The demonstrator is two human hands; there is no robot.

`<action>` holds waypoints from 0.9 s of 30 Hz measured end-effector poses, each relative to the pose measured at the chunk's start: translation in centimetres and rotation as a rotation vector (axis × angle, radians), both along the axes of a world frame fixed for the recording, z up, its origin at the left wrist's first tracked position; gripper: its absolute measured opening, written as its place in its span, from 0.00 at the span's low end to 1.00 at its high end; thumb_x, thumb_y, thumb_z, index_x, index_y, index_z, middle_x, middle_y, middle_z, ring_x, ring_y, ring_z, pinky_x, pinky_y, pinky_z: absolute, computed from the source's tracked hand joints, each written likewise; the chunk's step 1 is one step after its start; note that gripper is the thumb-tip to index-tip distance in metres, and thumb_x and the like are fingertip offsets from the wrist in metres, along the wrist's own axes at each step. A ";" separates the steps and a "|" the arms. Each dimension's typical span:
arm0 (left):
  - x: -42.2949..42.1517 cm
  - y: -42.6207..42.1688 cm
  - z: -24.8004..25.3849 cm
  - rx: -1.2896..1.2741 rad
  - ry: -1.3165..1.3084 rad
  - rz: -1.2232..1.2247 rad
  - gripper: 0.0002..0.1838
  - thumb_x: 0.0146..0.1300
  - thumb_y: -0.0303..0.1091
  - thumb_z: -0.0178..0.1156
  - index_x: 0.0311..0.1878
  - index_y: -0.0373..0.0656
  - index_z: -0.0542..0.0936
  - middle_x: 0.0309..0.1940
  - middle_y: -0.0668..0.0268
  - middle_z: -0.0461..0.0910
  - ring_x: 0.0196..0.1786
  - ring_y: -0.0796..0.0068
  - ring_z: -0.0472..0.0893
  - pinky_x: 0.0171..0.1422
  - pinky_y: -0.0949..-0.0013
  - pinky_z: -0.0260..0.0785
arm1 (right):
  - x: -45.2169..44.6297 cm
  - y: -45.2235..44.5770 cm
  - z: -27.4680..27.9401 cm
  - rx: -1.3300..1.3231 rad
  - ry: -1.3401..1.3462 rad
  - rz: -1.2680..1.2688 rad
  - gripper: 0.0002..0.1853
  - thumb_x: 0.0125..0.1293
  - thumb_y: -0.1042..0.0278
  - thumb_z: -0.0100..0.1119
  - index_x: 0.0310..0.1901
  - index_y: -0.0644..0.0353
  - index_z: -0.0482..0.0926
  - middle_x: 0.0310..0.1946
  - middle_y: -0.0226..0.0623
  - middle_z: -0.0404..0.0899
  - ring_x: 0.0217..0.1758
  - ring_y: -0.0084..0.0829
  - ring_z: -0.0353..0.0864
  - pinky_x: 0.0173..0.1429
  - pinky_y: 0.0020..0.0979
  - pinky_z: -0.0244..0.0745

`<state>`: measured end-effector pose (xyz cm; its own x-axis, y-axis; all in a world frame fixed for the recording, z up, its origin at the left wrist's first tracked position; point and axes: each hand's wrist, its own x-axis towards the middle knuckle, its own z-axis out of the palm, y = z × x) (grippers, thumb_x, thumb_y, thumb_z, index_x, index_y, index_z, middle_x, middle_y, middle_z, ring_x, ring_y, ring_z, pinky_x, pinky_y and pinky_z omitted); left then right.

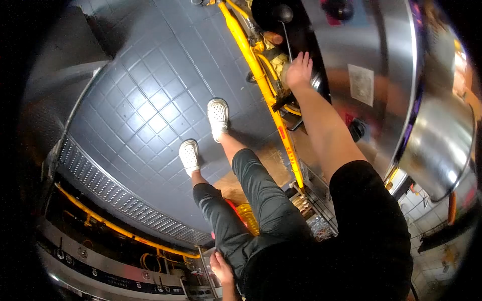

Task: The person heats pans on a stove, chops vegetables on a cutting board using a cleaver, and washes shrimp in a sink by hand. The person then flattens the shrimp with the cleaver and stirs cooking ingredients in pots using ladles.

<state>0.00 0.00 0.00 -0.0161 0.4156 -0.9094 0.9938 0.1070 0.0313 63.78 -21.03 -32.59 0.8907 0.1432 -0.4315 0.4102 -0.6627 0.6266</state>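
My right hand (299, 71) reaches forward on the right, its fingers stretched out at the edge of a black recess. A thin metal ladle (283, 14) lies in the recess, its handle running down close to these fingers; contact is unclear. Beside the hand are yellow pipes (271, 75) and metal fittings. My left hand (221, 269) is low beside my thigh, fingers curled at a grey, flat-edged thing that I cannot make out.
A yellow pipe (246, 50) runs along the right-hand metal counter (386, 60). Dark floor tiles (145, 95) lie around my white clogs (218, 116). A perforated floor grate (125, 193) borders another unit with knobs and a yellow pipe at lower left. A large metal pot (437, 145) stands far right.
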 end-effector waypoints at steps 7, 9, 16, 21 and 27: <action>1.0 -0.4 -3.0 0.013 0.055 0.056 0.23 0.78 0.46 0.51 0.57 0.33 0.79 0.51 0.45 0.83 0.53 0.48 0.81 0.62 0.55 0.70 | 2.6 1.9 -3.2 0.049 0.066 -0.042 0.26 0.71 0.63 0.48 0.65 0.72 0.74 0.78 0.56 0.53 0.82 0.55 0.46 0.81 0.50 0.46; 0.8 -0.1 -3.0 -0.011 0.067 0.058 0.23 0.77 0.46 0.51 0.57 0.33 0.79 0.50 0.45 0.83 0.52 0.47 0.81 0.62 0.55 0.71 | 2.8 0.9 -4.5 0.216 -0.023 -0.106 0.24 0.70 0.64 0.50 0.63 0.72 0.76 0.79 0.57 0.51 0.82 0.55 0.47 0.80 0.47 0.51; 1.8 0.3 -2.6 -0.053 0.048 0.111 0.21 0.76 0.43 0.55 0.55 0.30 0.79 0.48 0.46 0.83 0.50 0.49 0.82 0.60 0.57 0.72 | 7.6 4.5 2.4 1.463 0.466 -1.977 0.23 0.63 0.65 0.60 0.55 0.72 0.73 0.46 0.53 0.79 0.57 0.55 0.83 0.44 0.42 0.87; 0.9 0.1 -3.1 -0.009 -0.011 0.127 0.20 0.75 0.42 0.56 0.55 0.31 0.79 0.47 0.47 0.83 0.49 0.52 0.83 0.59 0.58 0.73 | 7.1 8.9 2.7 2.160 0.688 -2.336 0.29 0.63 0.62 0.57 0.60 0.76 0.65 0.57 0.62 0.71 0.67 0.65 0.72 0.65 0.53 0.78; 1.9 0.6 -3.0 -0.035 0.019 0.120 0.20 0.74 0.40 0.56 0.56 0.31 0.79 0.49 0.48 0.84 0.50 0.54 0.83 0.58 0.59 0.73 | 5.0 14.6 1.0 2.680 0.271 -2.413 0.40 0.68 0.57 0.52 0.74 0.72 0.49 0.73 0.65 0.57 0.76 0.61 0.61 0.80 0.62 0.54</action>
